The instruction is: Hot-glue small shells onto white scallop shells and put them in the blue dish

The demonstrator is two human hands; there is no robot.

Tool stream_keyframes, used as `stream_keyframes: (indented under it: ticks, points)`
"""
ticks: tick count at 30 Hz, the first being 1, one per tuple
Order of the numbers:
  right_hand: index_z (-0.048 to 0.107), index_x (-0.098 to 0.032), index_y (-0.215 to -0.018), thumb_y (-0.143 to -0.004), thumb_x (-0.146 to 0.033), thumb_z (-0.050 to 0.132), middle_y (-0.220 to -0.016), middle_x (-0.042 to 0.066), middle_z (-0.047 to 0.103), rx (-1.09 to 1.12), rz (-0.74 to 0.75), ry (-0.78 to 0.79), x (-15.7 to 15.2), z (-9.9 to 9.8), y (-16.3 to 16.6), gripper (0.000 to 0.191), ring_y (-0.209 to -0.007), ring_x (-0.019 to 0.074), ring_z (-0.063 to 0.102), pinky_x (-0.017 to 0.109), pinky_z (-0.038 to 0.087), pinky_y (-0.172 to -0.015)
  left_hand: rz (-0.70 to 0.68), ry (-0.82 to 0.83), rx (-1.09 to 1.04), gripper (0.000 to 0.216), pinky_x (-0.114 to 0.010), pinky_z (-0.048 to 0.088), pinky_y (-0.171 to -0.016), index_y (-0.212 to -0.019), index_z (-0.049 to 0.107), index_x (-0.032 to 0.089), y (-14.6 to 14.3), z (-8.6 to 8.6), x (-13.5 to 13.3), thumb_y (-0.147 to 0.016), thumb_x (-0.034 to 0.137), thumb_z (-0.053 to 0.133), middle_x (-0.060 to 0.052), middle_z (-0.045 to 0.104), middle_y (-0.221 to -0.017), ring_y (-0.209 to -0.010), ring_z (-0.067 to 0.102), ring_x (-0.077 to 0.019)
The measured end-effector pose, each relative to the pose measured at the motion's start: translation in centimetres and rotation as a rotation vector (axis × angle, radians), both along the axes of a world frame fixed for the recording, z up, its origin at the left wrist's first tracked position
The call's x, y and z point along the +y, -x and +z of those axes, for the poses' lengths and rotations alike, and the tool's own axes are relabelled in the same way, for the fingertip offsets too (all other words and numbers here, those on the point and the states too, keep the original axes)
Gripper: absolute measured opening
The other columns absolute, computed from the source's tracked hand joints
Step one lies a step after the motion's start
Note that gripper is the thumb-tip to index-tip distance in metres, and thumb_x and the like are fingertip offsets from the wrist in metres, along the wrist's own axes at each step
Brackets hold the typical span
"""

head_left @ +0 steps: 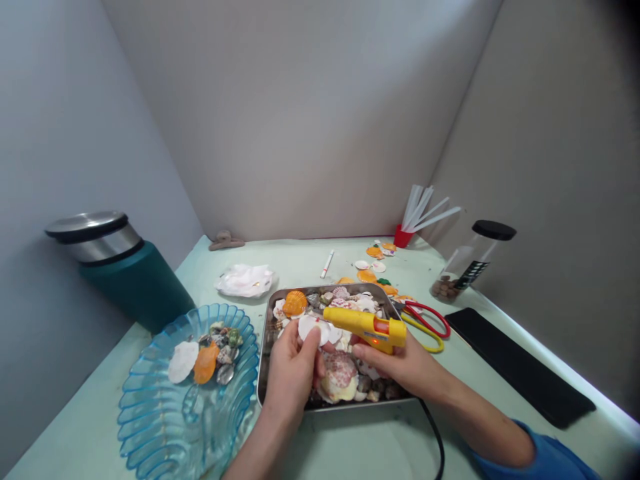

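My left hand (299, 363) pinches a white shell (309, 328) between thumb and fingers, above a metal tray (320, 408) heaped with mixed seashells. In my right hand (395, 363) is a yellow glue gun (364, 323), its nozzle pointing left, close over the white shell. A small orange light glows on the gun's side, and a black cord (434, 430) runs down from under my right hand. An orange scallop shell (295, 303) lies in the tray's far left corner. Whether the nozzle touches the white shell, I cannot tell.
A blue scalloped plate (145, 400) holding several shells stands left, with a teal bottle (135, 283) behind. Right of the tray lie scissors (440, 320), a black flat object (520, 367) and a clear jar (467, 260). Glue sticks (420, 208) fill a red cup (403, 237) at the back.
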State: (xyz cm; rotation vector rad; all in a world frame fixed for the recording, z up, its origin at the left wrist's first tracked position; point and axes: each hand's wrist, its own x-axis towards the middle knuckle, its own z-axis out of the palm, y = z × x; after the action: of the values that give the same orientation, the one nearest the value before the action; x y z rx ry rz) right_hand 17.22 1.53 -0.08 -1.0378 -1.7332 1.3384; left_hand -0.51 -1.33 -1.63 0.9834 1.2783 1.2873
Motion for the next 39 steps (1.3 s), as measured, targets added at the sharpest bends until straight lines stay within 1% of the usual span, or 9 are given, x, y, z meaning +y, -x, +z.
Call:
stream_keyframes:
  ticks: [11, 17, 22, 25, 29, 35, 39]
  points:
    - [0.068, -0.017, -0.096, -0.075, -0.033, 0.068, -0.089, 0.005, 0.072, -0.019, -0.032, -0.024, 0.14, -0.10, -0.07, 0.026, -0.081, 0.0225, 0.067, 0.035, 0.055, -0.076, 0.027, -0.028, -0.074, 0.026, -0.016, 0.026, -0.034, -0.073, 0.048, 0.019, -0.07, 0.29, -0.02, -0.080, 0.042, 0.057, 0.008, 0.046, -0.039, -0.031, 0.033, -0.0060]
    - [0.067, -0.017, -0.101, -0.076, -0.033, 0.067, -0.092, 0.005, 0.072, 0.004, -0.037, -0.009, 0.08, -0.21, -0.05, 0.029, -0.085, 0.0225, 0.067, 0.035, 0.055, -0.077, 0.065, -0.006, -0.120, 0.027, -0.016, 0.027, -0.033, -0.073, 0.048, 0.019, -0.01, 0.34, 0.18, -0.078, 0.043, 0.059, 0.007, 0.048, -0.039, -0.031, 0.034, -0.0062]
    - [0.067, -0.016, -0.099, -0.076, -0.033, 0.068, -0.093, 0.006, 0.072, -0.026, -0.047, -0.012, 0.08, -0.37, -0.17, 0.028, -0.086, 0.0233, 0.067, 0.035, 0.055, -0.079, 0.081, 0.001, -0.139, 0.027, -0.016, 0.027, -0.033, -0.074, 0.048, 0.018, 0.07, 0.24, 0.24, -0.078, 0.043, 0.058, 0.007, 0.048, -0.039, -0.031, 0.035, -0.0066]
    - [0.067, -0.016, -0.099, -0.077, -0.033, 0.067, -0.093, 0.006, 0.072, -0.032, -0.051, -0.008, 0.06, -0.34, -0.13, 0.028, -0.085, 0.0235, 0.067, 0.035, 0.055, -0.079, 0.078, 0.001, -0.138, 0.027, -0.016, 0.027, -0.033, -0.073, 0.048, 0.018, 0.04, 0.23, 0.19, -0.079, 0.043, 0.057, 0.007, 0.048, -0.039, -0.031, 0.035, -0.0065]
    - [0.067, -0.017, -0.103, -0.076, -0.032, 0.067, -0.096, 0.006, 0.072, -0.007, -0.048, -0.005, -0.01, -0.27, 0.04, 0.031, -0.088, 0.0238, 0.067, 0.036, 0.055, -0.081, 0.071, -0.005, -0.138, 0.026, -0.016, 0.027, -0.033, -0.072, 0.048, 0.018, -0.05, 0.38, 0.17, -0.079, 0.041, 0.057, 0.007, 0.047, -0.040, -0.031, 0.034, -0.0058]
    - [0.067, -0.016, -0.102, -0.076, -0.031, 0.068, -0.098, 0.007, 0.072, -0.002, -0.052, -0.004, 0.12, -0.34, 0.04, 0.031, -0.090, 0.0238, 0.067, 0.035, 0.054, -0.083, 0.049, -0.007, -0.162, 0.024, -0.015, 0.028, -0.031, -0.076, 0.046, 0.018, -0.06, 0.50, 0.10, -0.078, 0.038, 0.058, 0.006, 0.056, -0.057, -0.033, 0.038, -0.0040]
    - [0.068, -0.016, -0.098, -0.076, -0.030, 0.067, -0.093, 0.006, 0.073, -0.033, -0.056, -0.016, 0.11, -0.34, -0.04, 0.026, -0.085, 0.0228, 0.067, 0.033, 0.055, -0.078, 0.021, -0.013, -0.134, 0.023, -0.014, 0.027, -0.031, -0.075, 0.045, 0.018, -0.04, 0.31, 0.11, -0.082, 0.037, 0.055, 0.007, 0.053, -0.053, -0.032, 0.035, -0.0034]
